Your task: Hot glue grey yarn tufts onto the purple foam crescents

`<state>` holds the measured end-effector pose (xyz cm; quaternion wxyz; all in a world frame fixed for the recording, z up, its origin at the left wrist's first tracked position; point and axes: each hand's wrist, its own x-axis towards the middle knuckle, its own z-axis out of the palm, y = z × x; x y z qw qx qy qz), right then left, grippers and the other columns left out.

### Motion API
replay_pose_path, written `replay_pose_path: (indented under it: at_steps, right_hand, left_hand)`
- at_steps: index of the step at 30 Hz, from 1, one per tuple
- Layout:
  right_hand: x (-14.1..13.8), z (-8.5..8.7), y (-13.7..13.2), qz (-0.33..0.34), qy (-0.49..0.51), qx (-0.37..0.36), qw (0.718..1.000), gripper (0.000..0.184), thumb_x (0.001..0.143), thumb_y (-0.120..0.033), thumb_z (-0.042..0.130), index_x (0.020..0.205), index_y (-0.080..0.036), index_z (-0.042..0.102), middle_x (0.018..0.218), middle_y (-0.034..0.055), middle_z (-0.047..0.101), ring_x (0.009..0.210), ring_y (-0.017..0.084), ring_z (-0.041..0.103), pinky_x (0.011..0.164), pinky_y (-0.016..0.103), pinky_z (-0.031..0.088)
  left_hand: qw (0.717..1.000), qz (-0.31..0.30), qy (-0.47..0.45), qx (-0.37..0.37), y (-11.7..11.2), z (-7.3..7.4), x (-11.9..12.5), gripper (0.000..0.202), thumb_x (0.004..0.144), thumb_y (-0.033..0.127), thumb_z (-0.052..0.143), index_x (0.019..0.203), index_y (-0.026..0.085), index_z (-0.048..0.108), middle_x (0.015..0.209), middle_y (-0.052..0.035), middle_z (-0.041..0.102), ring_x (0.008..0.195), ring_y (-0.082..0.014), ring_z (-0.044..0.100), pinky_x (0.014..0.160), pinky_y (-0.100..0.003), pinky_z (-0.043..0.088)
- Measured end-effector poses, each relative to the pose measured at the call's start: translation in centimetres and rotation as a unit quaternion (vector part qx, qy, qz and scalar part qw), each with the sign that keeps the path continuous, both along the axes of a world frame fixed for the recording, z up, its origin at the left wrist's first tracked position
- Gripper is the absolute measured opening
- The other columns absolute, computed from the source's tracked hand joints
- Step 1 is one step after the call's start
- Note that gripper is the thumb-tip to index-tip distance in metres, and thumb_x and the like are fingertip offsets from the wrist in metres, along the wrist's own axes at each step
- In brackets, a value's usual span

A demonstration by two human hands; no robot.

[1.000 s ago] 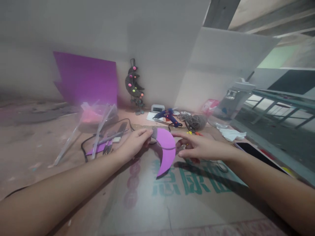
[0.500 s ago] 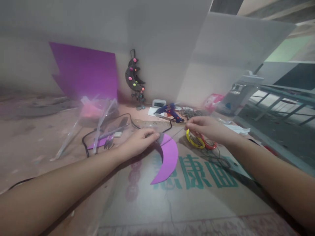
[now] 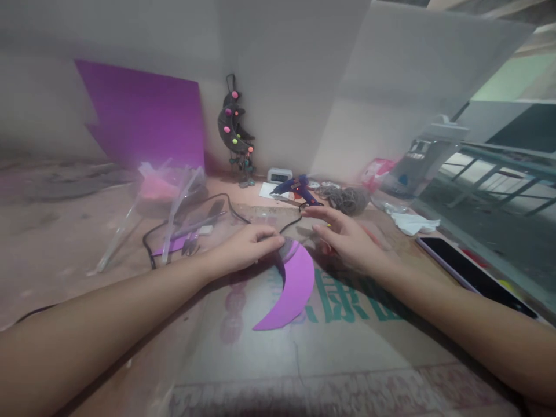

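A purple crescent moon cut-out (image 3: 299, 286) lies over the printed cardboard, its upper tip wrapped in grey yarn (image 3: 287, 249). My left hand (image 3: 249, 246) pinches that wrapped tip between thumb and fingers. Just right of the crescent is my right hand (image 3: 343, 240), thumb and fingers apart, with nothing plainly held. Whether a strand of yarn touches its fingers cannot be made out. Behind the right hand, red and yellow handles are mostly hidden. A ball of grey yarn (image 3: 350, 200) sits beyond that hand, beside a blue glue gun (image 3: 297, 190).
A decorated dark crescent (image 3: 234, 127) stands against the wall beside purple sheets (image 3: 147, 121). A small digital clock (image 3: 279, 175) is behind the glue gun. Glue sticks (image 3: 117, 243) and a black cord are at left; a phone (image 3: 473, 275), tissue (image 3: 412, 223) and plastic jug (image 3: 423, 156) at right.
My right hand has moved left toward the crescent and its fingers have spread; the taut yarn strand no longer shows. The crescent's lower tip has swung slightly left. The phone is now uncovered.
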<state>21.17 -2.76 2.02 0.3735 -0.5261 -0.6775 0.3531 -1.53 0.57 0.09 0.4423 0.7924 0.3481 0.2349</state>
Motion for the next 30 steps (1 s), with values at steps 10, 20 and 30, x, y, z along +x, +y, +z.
replay_pose_path:
  at_steps: [10, 20, 30]
  right_hand:
    - [-0.9, -1.3, -0.4, 0.117, 0.096, -0.070, 0.986, 0.041, 0.084, -0.036, 0.057, 0.123, -0.025, 0.050, 0.103, 0.0045, 0.066, 0.049, 0.006, 0.051, 0.042, 0.021, 0.043]
    - [-0.1, -1.4, 0.4, 0.070, -0.038, 0.034, 0.996, 0.017, 0.082, -0.034, 0.061, 0.089, -0.018, 0.061, 0.080, 0.0009, 0.062, 0.069, 0.013, 0.056, 0.061, 0.025, 0.044]
    - [-0.3, -1.4, 0.3, 0.051, -0.136, 0.123, 0.982, 0.011, 0.086, -0.027, 0.058, 0.082, -0.018, 0.062, 0.078, 0.0002, 0.062, 0.071, 0.013, 0.056, 0.064, 0.025, 0.042]
  left_hand:
    - [1.000, 0.008, 0.011, 0.007, -0.1, 0.3, 0.1, 0.036, 0.087, 0.046, 0.045, 0.066, 0.016, 0.052, 0.056, 0.0036, 0.048, 0.049, -0.0089, 0.043, 0.046, -0.021, 0.029]
    - [0.999, 0.008, 0.023, -0.033, -0.1, 0.3, -0.1, 0.037, 0.087, 0.049, 0.045, 0.069, 0.017, 0.051, 0.056, 0.0039, 0.047, 0.047, -0.0084, 0.042, 0.043, -0.020, 0.029]
    - [0.999, -0.031, 0.036, 0.013, -0.2, 0.6, -0.1, 0.037, 0.087, 0.045, 0.045, 0.066, 0.015, 0.051, 0.059, 0.0029, 0.049, 0.052, -0.0086, 0.043, 0.048, -0.020, 0.031]
